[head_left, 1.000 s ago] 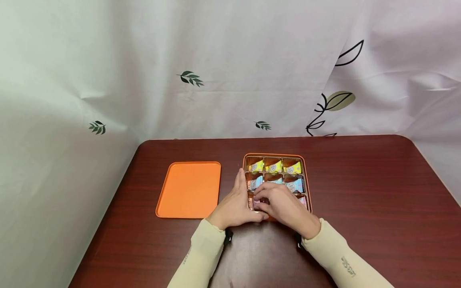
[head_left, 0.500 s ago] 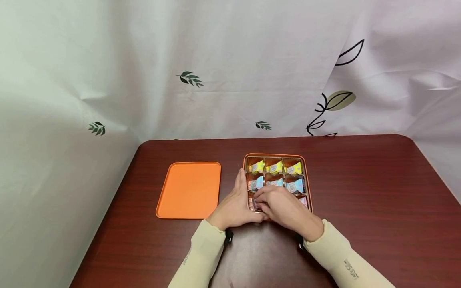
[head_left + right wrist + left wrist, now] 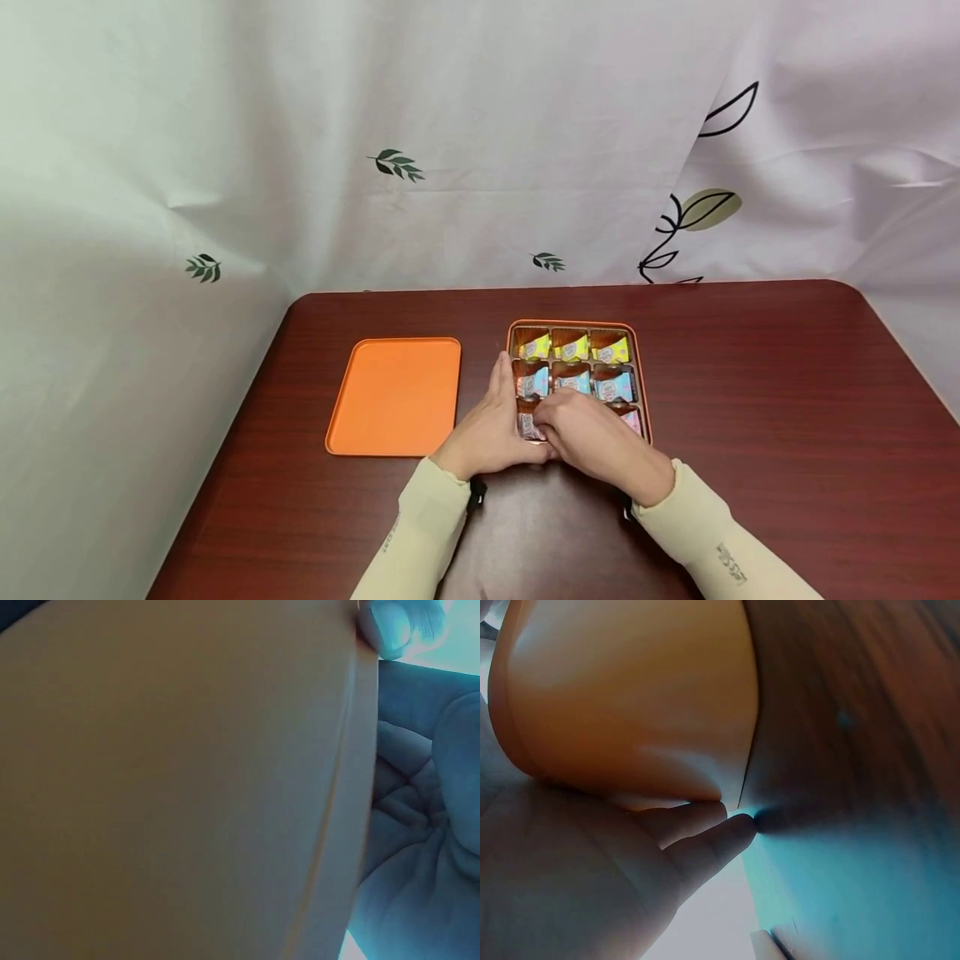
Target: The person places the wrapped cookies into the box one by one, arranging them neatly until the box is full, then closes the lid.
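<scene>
A square orange box (image 3: 642, 377) with a divided insert stands uncovered, small wrapped candies in its compartments. Yellow candies (image 3: 572, 347) fill the back row, blue candies (image 3: 574, 382) the middle one. In the front row a pink candy (image 3: 529, 427) shows at the left and another at the right. My left hand (image 3: 486, 432) rests straight-fingered along the box's left wall, thumb at the front edge; the left wrist view shows its fingers against the orange side. My right hand (image 3: 592, 435) reaches over the front row with bent fingers. Its fingertips, and anything between them, are hidden.
Left of the box, a flat orange lid (image 3: 397, 397) lies on the dark red wooden table (image 3: 765, 400). White cloth (image 3: 480, 167) with leaf prints hangs behind the table and at its sides.
My right fingers have shifted slightly right, off the front-left compartment, and more of its pink candy shows. The left hand, box and lid have stayed in place.
</scene>
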A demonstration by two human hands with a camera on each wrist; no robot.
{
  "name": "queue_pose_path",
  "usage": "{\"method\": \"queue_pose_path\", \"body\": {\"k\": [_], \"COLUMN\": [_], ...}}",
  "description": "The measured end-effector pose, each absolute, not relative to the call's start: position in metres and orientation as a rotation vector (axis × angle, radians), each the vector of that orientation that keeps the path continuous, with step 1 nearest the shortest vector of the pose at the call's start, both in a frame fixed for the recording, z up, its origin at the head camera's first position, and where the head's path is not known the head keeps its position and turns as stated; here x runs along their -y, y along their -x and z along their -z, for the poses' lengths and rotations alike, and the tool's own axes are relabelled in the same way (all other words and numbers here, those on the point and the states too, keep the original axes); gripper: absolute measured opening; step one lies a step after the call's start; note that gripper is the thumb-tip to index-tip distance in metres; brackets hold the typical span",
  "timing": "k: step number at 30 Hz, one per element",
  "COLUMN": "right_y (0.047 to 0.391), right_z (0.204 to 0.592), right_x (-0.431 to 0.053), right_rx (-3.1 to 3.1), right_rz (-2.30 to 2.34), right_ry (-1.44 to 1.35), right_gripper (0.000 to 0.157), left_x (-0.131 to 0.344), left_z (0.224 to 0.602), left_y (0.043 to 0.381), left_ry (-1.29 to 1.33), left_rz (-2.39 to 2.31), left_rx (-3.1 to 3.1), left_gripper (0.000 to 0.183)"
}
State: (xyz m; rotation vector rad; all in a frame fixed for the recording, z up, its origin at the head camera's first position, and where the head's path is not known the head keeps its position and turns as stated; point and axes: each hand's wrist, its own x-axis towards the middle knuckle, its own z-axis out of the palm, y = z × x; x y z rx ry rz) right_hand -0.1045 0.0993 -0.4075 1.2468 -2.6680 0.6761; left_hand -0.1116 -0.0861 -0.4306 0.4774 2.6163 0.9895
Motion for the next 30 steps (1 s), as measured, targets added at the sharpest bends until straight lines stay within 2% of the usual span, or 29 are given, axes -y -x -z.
{"method": "queue_pose_path", "body": {"k": [6, 30], "right_y": [0.105, 0.102], "right_z": [0.410, 0.407], "right_x": [-0.105, -0.121], "right_rx": [2.637, 2.586], "right_rz": [-0.681, -0.771], "right_ry": [-1.261, -1.014], "right_gripper": [0.016, 0.013], "left_x": [0.086, 0.085], "left_z": [0.429, 0.428], "left_y": [0.110, 0.106], "left_ry": [-0.473, -0.448], "left_rz": [-0.984, -0.956], "left_rx": [-2.610, -2.668], "left_gripper": [0.142, 0.140]}}
